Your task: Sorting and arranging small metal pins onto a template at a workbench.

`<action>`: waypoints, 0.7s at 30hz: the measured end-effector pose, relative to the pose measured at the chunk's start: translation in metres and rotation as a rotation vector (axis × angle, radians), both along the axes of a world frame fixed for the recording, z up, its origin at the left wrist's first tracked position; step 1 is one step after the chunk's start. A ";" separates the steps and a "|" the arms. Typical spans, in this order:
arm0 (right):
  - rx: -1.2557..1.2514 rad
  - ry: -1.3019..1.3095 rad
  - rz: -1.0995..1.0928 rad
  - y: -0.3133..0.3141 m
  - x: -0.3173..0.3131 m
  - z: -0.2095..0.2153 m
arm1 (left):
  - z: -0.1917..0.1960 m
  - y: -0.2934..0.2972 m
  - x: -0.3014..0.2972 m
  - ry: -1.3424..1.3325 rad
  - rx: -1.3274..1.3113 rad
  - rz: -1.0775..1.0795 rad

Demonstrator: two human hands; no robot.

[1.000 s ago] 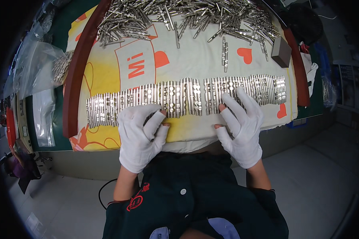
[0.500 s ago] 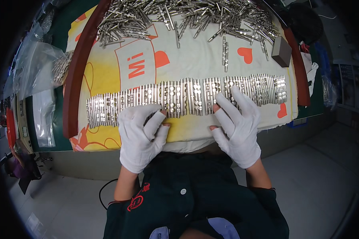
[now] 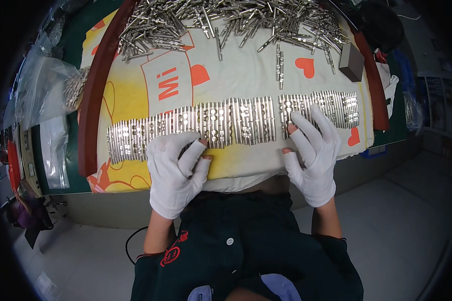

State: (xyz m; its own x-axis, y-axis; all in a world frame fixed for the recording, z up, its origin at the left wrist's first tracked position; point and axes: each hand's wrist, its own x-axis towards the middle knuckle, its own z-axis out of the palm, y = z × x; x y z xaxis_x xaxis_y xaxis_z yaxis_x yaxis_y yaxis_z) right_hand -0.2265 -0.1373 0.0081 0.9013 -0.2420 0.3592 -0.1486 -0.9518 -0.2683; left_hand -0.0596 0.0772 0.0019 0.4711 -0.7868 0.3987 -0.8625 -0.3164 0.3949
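Note:
A long row of shiny stepped metal pins [image 3: 246, 120] lies side by side across the cloth in front of me. One narrow gap splits the row right of its middle. My left hand [image 3: 175, 168], in a white glove with bare thumb and index tips, rests its fingers on the near edge of the row left of centre. Its thumb stands apart from the index finger, and nothing is gripped. My right hand [image 3: 315, 155], gloved the same way, has its fingers spread over the pins just right of the gap. Its thumb points left, off the row, and the palm is partly hidden.
A heap of loose pins [image 3: 256, 22] covers the far side of the printed cloth [image 3: 226, 75]. A few pins [image 3: 279, 67] lie apart, near a dark rectangular block [image 3: 351, 62]. Red-brown rails [image 3: 93, 110] bound both sides. Plastic bags [image 3: 45, 95] lie at the left.
My right hand has moved right. The pins in mid-row now sit closed up against the left part, leaving one gap near that hand. My left hand has barely moved.

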 end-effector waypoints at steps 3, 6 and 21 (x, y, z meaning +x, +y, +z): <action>-0.003 0.016 -0.020 -0.001 -0.004 0.001 | -0.001 0.000 0.000 0.001 -0.002 -0.003; 0.004 0.015 -0.028 -0.002 -0.005 0.001 | 0.001 0.000 0.001 0.001 0.000 -0.009; 0.040 0.073 0.048 0.006 0.003 0.000 | 0.001 -0.001 0.000 -0.008 0.018 -0.008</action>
State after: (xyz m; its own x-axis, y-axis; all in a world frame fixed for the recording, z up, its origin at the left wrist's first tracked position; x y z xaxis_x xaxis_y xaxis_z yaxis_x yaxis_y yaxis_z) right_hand -0.2234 -0.1315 0.0085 0.9358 -0.2104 0.2827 -0.1236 -0.9472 -0.2960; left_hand -0.0592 0.0767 0.0030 0.4619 -0.7976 0.3881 -0.8681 -0.3166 0.3824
